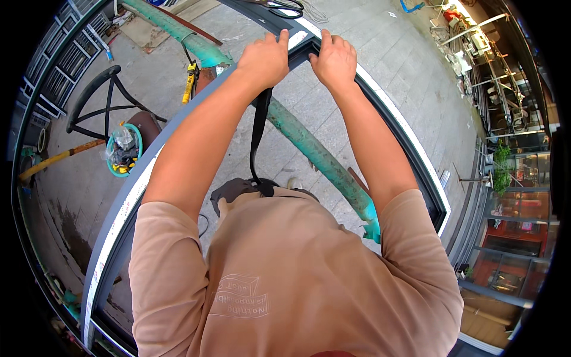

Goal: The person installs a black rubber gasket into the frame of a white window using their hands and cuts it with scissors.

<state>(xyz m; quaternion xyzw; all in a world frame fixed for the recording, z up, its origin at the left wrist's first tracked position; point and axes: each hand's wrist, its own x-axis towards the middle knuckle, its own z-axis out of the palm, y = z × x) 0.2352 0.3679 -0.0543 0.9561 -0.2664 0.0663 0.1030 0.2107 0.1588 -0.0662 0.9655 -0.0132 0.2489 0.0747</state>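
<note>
Corner of your dark frame [407, 140] points away from you.
Longer visible side runs back leftward; your right hand [335, 61] clasps the frame; your left hand [263, 60]: grip, I cannot tell.

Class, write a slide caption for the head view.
Left hand and right hand at the corner of a dark frame, green pole below.

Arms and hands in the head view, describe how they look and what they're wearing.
The left hand and right hand are both bare and ungloved. The sleeves are short and light brown, leaving the forearms uncovered.
</note>
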